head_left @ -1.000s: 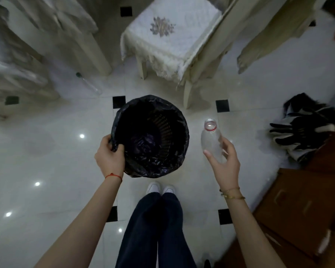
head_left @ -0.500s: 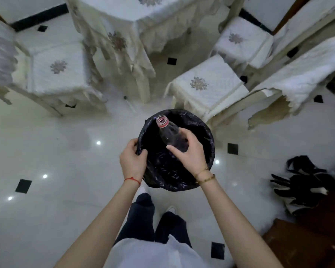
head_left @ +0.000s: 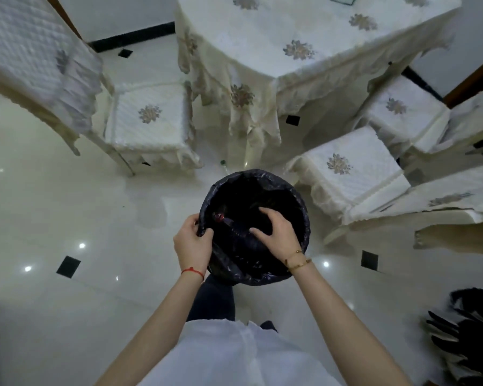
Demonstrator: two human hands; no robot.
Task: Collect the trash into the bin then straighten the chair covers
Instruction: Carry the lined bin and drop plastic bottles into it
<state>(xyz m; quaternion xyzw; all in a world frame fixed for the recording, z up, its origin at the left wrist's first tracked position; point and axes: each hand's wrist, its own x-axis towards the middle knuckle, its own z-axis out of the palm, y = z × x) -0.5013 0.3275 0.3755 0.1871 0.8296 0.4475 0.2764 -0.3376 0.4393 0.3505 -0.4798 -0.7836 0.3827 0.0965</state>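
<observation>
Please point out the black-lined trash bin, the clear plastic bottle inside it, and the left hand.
Black-lined trash bin (head_left: 304,203): head view, right rim.
Clear plastic bottle (head_left: 236,228): head view, body.
Left hand (head_left: 193,243): head view, back of the hand.

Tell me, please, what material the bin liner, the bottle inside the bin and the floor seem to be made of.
Bin liner: thin black plastic film, glossy, crinkled over the rim.
Bottle: apparently clear plastic with a red neck ring; dim inside the bin, so not certain.
Floor: polished pale tile or stone with small black insets; it mirrors the lights.

Clear bottle (head_left: 234,228) inside black-lined bin (head_left: 301,207)
</observation>
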